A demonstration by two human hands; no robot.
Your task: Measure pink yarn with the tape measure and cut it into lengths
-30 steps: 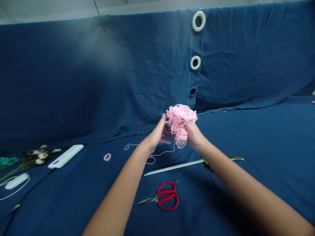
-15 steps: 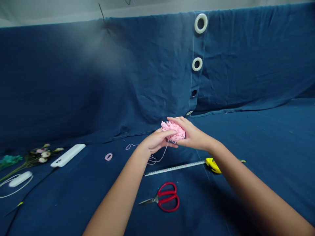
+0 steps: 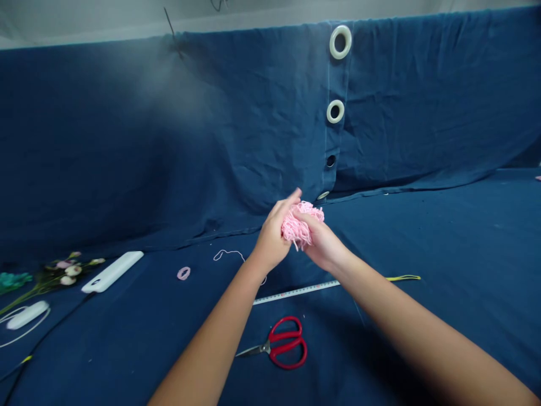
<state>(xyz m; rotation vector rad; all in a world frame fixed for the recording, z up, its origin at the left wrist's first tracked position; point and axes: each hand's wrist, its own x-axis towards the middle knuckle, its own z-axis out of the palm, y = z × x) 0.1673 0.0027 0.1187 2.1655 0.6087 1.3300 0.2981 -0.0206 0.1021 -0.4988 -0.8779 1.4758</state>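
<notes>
Right hand [image 3: 324,245] is clamping pink yarn bundle [image 3: 298,228], centre frame.
Left hand [image 3: 271,237] is pressing against it, fingers extended; apparently bunching stage, next move probably calling for firm, even pressure.

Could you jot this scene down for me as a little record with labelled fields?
Left hand: laid along the yarn's left side, fingers extended
Right hand: holding the yarn, thumb over it
Held: bundled pink yarn, raised above the cloth
Surface: blue cloth
Nearest tools: red-handled scissors, blades pointing left; measuring tape, drawn out, partly behind the right forearm
Left of the hands: small pale pink loop, white device, flowers
Hidden: the tape's case
</notes>
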